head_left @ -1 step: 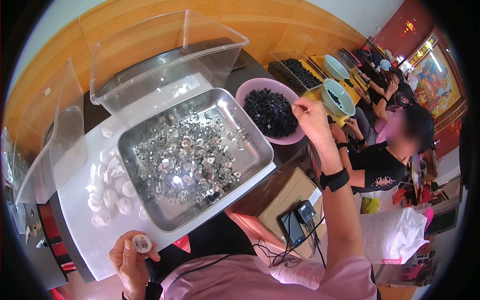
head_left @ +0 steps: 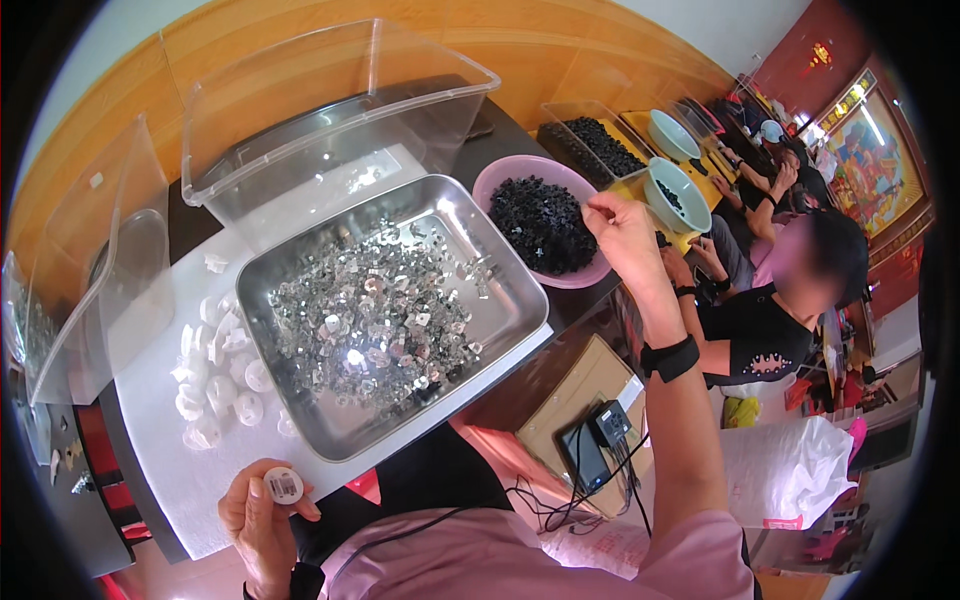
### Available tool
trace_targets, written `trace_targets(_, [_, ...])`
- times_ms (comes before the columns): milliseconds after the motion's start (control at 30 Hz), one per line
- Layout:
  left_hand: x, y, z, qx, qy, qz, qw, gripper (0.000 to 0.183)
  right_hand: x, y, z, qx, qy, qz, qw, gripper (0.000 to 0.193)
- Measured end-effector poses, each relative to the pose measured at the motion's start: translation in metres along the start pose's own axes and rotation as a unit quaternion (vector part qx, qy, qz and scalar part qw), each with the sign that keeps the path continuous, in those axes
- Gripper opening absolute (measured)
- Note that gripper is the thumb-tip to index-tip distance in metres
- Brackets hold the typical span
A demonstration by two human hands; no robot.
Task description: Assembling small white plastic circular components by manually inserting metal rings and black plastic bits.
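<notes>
My left hand grips a small round white disc with a dark printed patch, near the table's front edge. My right hand is over the right rim of a pink bowl, thumb and fingertips pinched together. Whatever sits in that pinch is too small or hidden to name. Many small black parts fill the bowl. Between my hands stands a rectangular steel tray, heaped with small shiny metal pieces. Left of the tray lies a pile of white round pieces.
Clear plastic bins stand behind and left of the tray. Beyond the bowl are a bin of black parts and light green bowls. A co-worker in black sits at right. Below lie a cardboard box and cables.
</notes>
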State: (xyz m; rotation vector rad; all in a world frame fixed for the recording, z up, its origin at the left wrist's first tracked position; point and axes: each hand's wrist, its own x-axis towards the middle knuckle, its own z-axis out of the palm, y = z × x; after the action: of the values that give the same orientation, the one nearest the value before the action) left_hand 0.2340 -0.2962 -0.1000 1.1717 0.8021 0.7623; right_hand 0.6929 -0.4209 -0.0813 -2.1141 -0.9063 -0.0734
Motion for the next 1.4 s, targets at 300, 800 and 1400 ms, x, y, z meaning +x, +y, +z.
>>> trace_targets(300, [0.000, 0.007, 0.008, 0.023, 0.008, -0.007, 1.000, 0.041, 0.002, -0.018, 0.004, -0.093, -0.008, -0.037, 0.995, 0.018])
trace_targets(800, [-0.001, 0.006, 0.008, 0.045, 0.012, -0.013, 0.999, 0.044, 0.001, -0.025, 0.014, -0.146, -0.023, -0.065, 0.987, 0.015])
trace_targets(1400, [0.003, 0.008, -0.003, 0.006, -0.056, -0.041, 0.998, 0.042, -0.004, -0.027, 0.009, -0.100, 0.001, -0.122, 0.987, 0.017])
